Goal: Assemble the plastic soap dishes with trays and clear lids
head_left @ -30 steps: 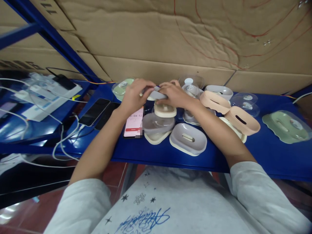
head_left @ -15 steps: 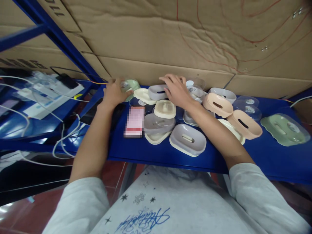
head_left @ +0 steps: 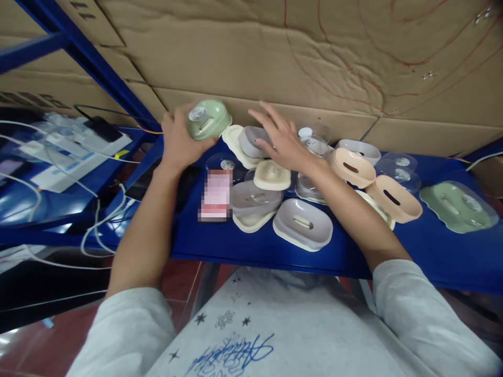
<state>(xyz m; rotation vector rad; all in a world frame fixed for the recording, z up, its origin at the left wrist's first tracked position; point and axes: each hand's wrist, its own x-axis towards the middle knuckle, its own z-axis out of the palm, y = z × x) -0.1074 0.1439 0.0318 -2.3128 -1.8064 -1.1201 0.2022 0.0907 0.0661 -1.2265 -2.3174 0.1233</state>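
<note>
My left hand (head_left: 178,141) grips a green soap dish under a clear lid (head_left: 206,119) and holds it lifted above the back left of the blue shelf (head_left: 251,246). My right hand (head_left: 281,141) hovers with fingers spread just over a grey dish insert (head_left: 253,140) that lies on a cream tray (head_left: 234,139). A cream insert (head_left: 272,176) sits just below that hand, on top of a grey dish with a clear lid (head_left: 255,199).
Several more soap dishes crowd the shelf: a grey-and-cream one (head_left: 303,225) in front, two peach ones (head_left: 377,183) and a green lidded one (head_left: 458,207) to the right. A phone (head_left: 215,195) lies left of them. Cables and a power strip (head_left: 70,152) lie far left. Cardboard (head_left: 314,63) backs the shelf.
My hands parted from the grey piece they held together. The left hand reached to the green lidded dish and lifted it. The right hand set the grey insert on the cream tray and opened.
</note>
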